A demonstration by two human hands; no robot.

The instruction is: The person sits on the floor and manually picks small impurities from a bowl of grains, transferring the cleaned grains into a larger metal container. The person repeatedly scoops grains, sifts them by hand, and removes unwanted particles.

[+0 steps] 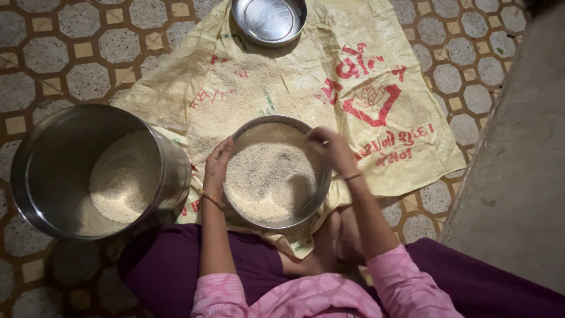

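Observation:
A round steel sieve full of pale grain sits in front of me over a yellow woven sack spread on the floor. My left hand grips the sieve's left rim. At the upper right rim, my right hand holds on, slightly blurred. A thin layer of sifted grain lies on the sack around and beyond the sieve. Bangles show on both wrists.
A large steel pot with grain inside stands to the left, touching the sack's edge. An empty steel bowl rests at the sack's far end. A grey concrete ledge runs along the right. The floor is patterned tile.

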